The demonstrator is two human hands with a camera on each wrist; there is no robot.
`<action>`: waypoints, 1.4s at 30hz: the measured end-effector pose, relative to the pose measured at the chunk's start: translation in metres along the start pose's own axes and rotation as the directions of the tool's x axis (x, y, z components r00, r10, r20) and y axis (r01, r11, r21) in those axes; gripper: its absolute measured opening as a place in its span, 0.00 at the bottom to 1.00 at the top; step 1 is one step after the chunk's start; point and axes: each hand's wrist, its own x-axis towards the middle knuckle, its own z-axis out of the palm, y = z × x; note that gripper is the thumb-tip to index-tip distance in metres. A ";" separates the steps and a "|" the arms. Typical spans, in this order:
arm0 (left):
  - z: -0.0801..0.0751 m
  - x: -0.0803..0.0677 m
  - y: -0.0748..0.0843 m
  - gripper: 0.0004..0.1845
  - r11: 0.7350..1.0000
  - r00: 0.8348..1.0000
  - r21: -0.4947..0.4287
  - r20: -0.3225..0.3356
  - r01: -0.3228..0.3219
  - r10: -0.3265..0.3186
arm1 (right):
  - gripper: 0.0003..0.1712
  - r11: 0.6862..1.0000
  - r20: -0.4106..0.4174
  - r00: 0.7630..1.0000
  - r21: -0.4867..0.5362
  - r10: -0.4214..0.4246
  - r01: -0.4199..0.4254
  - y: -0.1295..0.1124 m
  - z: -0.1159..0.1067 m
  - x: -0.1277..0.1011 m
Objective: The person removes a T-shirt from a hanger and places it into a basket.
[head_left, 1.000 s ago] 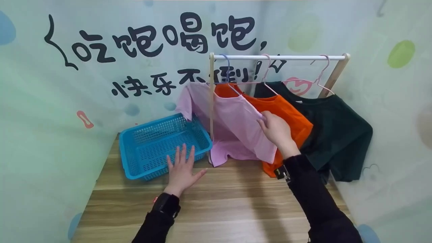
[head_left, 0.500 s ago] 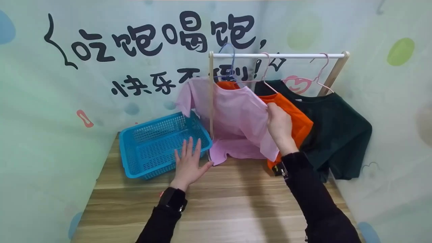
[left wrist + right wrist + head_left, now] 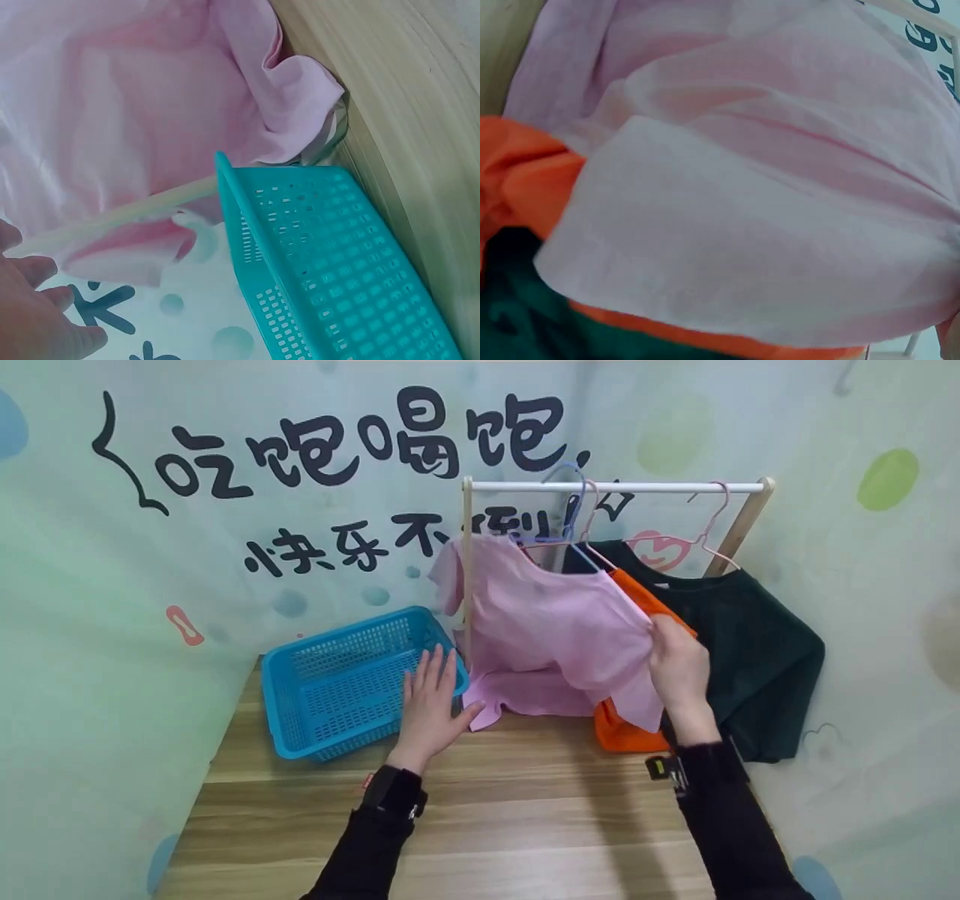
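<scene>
A pink shirt (image 3: 555,622) hangs on a blue hanger (image 3: 568,502) whose hook is up at the white rail (image 3: 637,487), tilted to the right. My right hand (image 3: 664,639) grips the shirt's right shoulder and sleeve. The cloth fills the right wrist view as the pink shirt (image 3: 765,210). My left hand (image 3: 435,679) is open with straight fingers, hovering between the blue basket (image 3: 337,682) and the shirt's lower hem. In the left wrist view the basket (image 3: 330,262) lies beside the pink shirt (image 3: 150,97), and my fingers (image 3: 30,300) show at the lower left.
An orange shirt (image 3: 630,731) and a dark green shirt (image 3: 750,660) hang behind the pink one on pink hangers. The rack's wooden post (image 3: 469,570) stands between basket and shirts. The wooden table (image 3: 525,825) meets printed walls on the left, back and right.
My right hand has pulled the pink shirt to the right, and its blue hanger has slid right along the rail. My left hand has moved a little right, towards the hem.
</scene>
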 end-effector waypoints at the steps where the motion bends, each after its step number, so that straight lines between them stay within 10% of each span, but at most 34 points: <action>1: 0.001 -0.001 0.000 0.49 1.000 1.000 -0.001 -0.006 -0.005 0.005 | 0.05 1.000 -0.013 1.000 -0.002 -0.020 0.020 0.004 -0.002 -0.007; 16: 0.008 -0.008 0.004 0.46 0.998 0.998 -0.009 -0.034 -0.057 0.057 | 0.09 0.997 0.011 0.997 0.004 -0.073 0.073 0.039 -0.029 -0.089; 26: -0.001 0.001 0.033 0.44 0.992 0.991 -0.040 -0.064 -0.121 0.118 | 0.05 0.968 0.039 0.968 0.040 -0.249 0.247 0.043 -0.028 -0.114; 31: -0.006 0.006 0.054 0.40 0.975 0.986 -0.152 -0.036 -0.164 0.161 | 0.21 0.945 0.049 0.945 0.062 -0.325 0.322 0.036 -0.020 -0.115; 42: -0.009 0.014 0.073 0.22 0.893 0.995 -0.445 0.033 -0.073 0.098 | 0.22 0.900 0.078 0.899 0.100 -0.432 0.424 0.014 -0.009 -0.111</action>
